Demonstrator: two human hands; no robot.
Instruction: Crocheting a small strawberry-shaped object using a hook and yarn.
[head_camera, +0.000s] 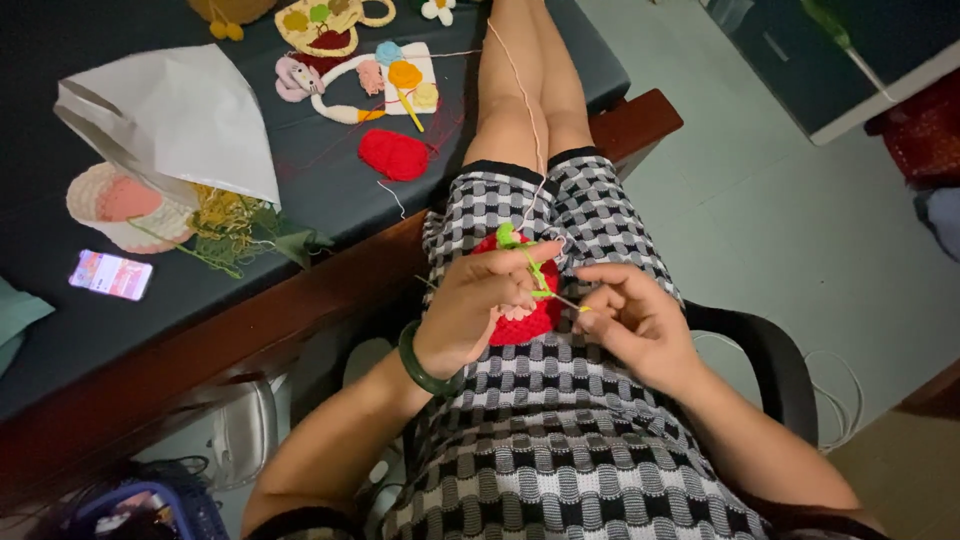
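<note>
My left hand (478, 305) holds a small red crochet piece (522, 322) with a green yarn tuft (508, 237) on top, resting on my lap. A dark green bangle (418, 362) circles that wrist. My right hand (628, 315) pinches a thin crochet hook (562, 300) whose tip meets the piece between the two hands. A pale pink yarn strand (524, 100) runs up along my legs from the work. I wear black and white checked clothing.
A dark table (330, 190) at the left carries a white paper bag (175, 120), a pink and cream crochet basket (125, 205), a phone (110, 274), a red crochet piece (394, 154) and several colourful crochet items (365, 75). A black chair arm (770, 360) curves at my right.
</note>
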